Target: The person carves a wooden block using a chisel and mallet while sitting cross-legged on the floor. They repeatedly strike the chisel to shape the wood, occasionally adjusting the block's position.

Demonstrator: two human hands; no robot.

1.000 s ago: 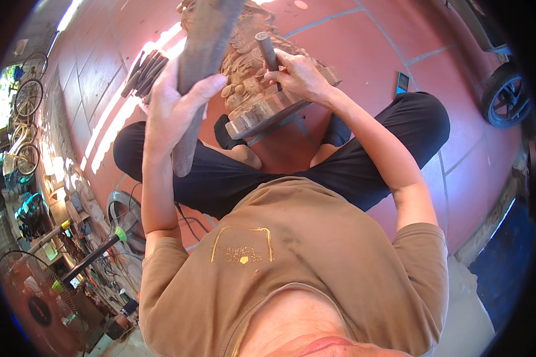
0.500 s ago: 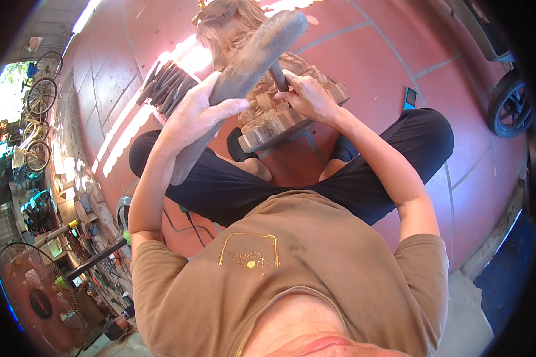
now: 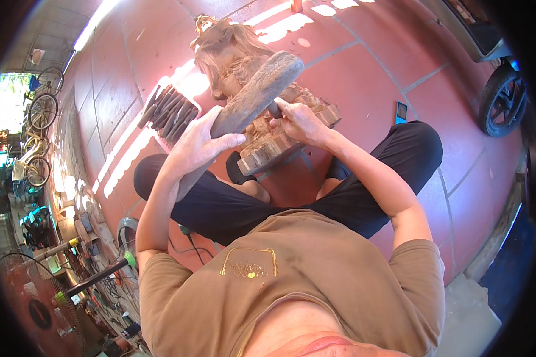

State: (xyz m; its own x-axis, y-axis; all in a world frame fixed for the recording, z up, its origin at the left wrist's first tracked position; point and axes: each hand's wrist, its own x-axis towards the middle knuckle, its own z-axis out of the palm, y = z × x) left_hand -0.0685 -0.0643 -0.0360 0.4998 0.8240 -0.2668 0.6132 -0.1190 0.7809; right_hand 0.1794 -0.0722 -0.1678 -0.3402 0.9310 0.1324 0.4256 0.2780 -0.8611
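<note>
A carved wooden statue (image 3: 238, 59) lies on the red tiled floor between my crossed legs, its head pointing away from me. My left hand (image 3: 199, 146) grips a heavy wooden mallet (image 3: 253, 98), whose head rests down over the chisel. My right hand (image 3: 301, 122) is closed around a chisel (image 3: 274, 110) set against the statue's carved base (image 3: 274, 149). Most of the chisel is hidden by my fingers and the mallet.
A bundle of chisels (image 3: 170, 110) lies on the floor left of the statue. A small blue object (image 3: 401, 111) lies near my right knee. A wheel (image 3: 503, 98) stands at the right. Bicycles (image 3: 39, 128), a fan (image 3: 36, 303) and long-handled tools (image 3: 95, 276) crowd the left side.
The mallet in my left hand has swung down from upright onto the chisel. My right hand has kept the chisel on the statue's base.
</note>
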